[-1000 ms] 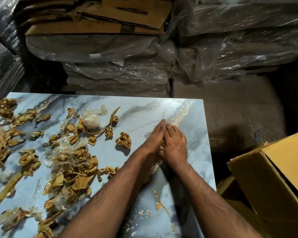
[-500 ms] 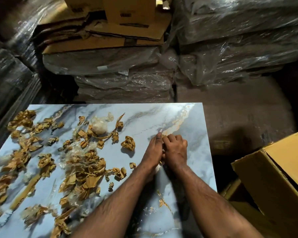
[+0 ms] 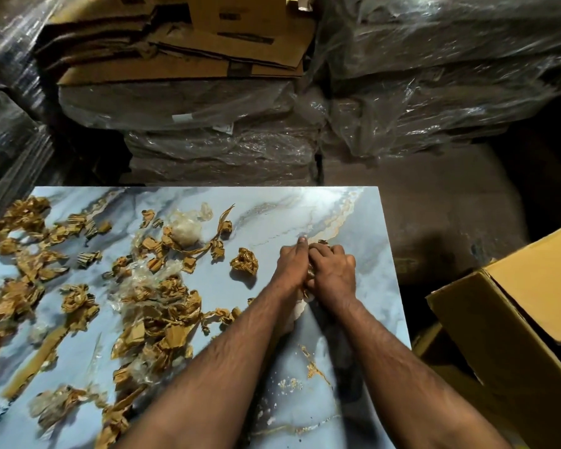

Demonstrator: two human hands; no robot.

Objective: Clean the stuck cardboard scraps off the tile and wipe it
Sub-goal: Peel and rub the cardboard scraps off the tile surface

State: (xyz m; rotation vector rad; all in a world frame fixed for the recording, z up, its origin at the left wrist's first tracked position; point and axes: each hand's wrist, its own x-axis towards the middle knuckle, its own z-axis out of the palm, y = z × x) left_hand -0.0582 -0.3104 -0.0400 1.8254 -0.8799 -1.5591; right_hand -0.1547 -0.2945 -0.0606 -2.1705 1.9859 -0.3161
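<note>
- Most of the tile [image 3: 324, 215] surface left of the hands carries loose cardboard scraps [image 3: 162, 315] mixed with clear plastic film; the right strip reads mostly bare.
- Small stuck flecks [image 3: 287, 384] remain near the forearms (wiping looks not yet begun).
- Left hand [image 3: 293, 262] lies flat, fingers extended, pressed on the tile.
- Right hand [image 3: 332, 270] is curled beside it, touching; grip contents: cannot tell.

A single head-worn camera looks forward and down, close over the tile [image 3: 305, 215]; wrapped stacks [image 3: 434, 92] fill 12 o'clock.
</note>
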